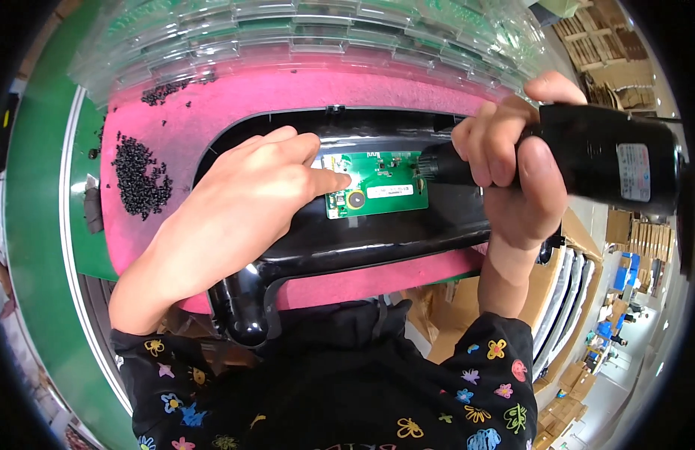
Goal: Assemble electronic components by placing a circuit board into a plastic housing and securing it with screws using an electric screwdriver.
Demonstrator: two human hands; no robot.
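- Pink mat [287,86] under the housing, likely to prevent scratches.
- Black plastic housing [377,244] lies hollow side up, giving access inside.
- Right hand [520,169] wrapped round electric screwdriver [602,146], nose at board's right edge.
- Left hand [242,184]: index finger on board, probably steadying; palm hidden, can't tell if it holds anything.
- Green circuit board [385,172] inside housing.
- Loose black screws [141,176], apparently, left on mat.

1. Bright green rectangular circuit board [381,176] with white oblong label [390,191].
2. Glossy black moulded plastic shell [362,244].
3. Black cylindrical power tool [587,146] with white sticker [633,172].
4. Pink fabric-like mat [347,90], dotted with tiny black pieces [139,176].
5. Black garment [332,375], patterned with multicoloured flower doodles.
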